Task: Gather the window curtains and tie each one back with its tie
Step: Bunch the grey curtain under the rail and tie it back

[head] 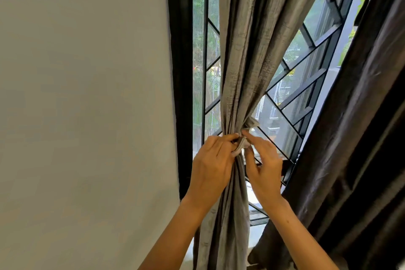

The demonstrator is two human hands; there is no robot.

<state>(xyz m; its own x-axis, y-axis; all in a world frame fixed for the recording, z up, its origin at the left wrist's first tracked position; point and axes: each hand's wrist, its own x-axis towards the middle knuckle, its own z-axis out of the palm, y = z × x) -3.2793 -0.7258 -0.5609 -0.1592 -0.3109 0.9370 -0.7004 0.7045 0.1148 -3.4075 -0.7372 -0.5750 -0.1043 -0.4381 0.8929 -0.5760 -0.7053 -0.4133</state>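
Daylight enters through the window [291, 98], backlighting the curtain [245, 55]. Wall [87, 116] evenly lit, soft. Wide-angle bending at edges. Slight softness overall, dark drape [361, 138] underexposed.

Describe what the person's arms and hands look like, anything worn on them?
Both forearms are bare up to the frame's lower edge, with no sleeves in view. The left hand and right hand show no gloves, rings, watch or bracelets. Fingernails look short and unpainted.

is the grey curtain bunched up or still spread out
Bunched: the grey curtain narrows to a tight waist where both hands, left hand and right hand, pinch its tie.
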